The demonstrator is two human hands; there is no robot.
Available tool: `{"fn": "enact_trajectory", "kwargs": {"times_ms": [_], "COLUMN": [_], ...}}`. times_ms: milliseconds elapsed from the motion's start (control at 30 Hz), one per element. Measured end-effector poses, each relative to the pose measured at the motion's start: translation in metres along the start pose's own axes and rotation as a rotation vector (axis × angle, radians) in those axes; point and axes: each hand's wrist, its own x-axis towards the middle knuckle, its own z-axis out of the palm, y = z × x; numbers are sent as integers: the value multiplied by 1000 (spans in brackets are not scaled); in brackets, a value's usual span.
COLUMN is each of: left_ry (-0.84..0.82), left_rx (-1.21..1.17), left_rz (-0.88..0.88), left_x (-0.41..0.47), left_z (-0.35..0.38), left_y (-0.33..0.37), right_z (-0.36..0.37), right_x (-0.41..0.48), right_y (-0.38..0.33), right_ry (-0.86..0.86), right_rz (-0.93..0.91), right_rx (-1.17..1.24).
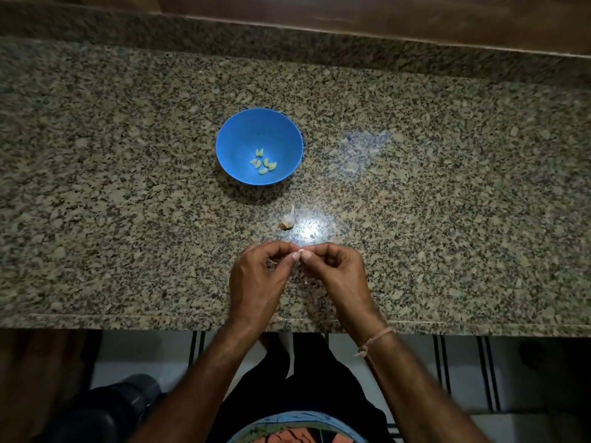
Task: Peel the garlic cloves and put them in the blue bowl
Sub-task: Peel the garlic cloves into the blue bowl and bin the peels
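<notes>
Pinching one garlic clove (300,251), both hands' fingers (295,256) meet near blue bowl (236,135).

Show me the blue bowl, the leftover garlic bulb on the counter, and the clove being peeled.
blue bowl (238,135): head view, bare inner wall.
garlic bulb (287,222): head view, its papery body.
garlic clove (301,251): head view, its exposed top.
</notes>
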Motion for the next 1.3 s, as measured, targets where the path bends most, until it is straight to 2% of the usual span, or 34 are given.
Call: {"fn": "enact_trajectory", "kwargs": {"times_ms": [200,633,767,967,1133,1300], "left_ry": [-40,91,109,18,-80,-75], "left_rx": [97,404,398,351,265,222], "left_rz": [43,98,95,53,21,11], "left_x": [3,-11,-13,-11,-1,0], "left_z": [-5,3,7,9,7,8], "left_y": [0,11,14,9,-3,-5], "right_z": [-3,8,10,9,3,-3], "right_x": [0,-9,-10,-12,-11,-6], "right_y": [5,18,23,23,24,26], "right_ry": [0,118,160,222,237,173], "right_rz": [-49,-125,-184,-258,-211,-154], "right_rx": [-35,-231,-298,-376,-354,-319]}}
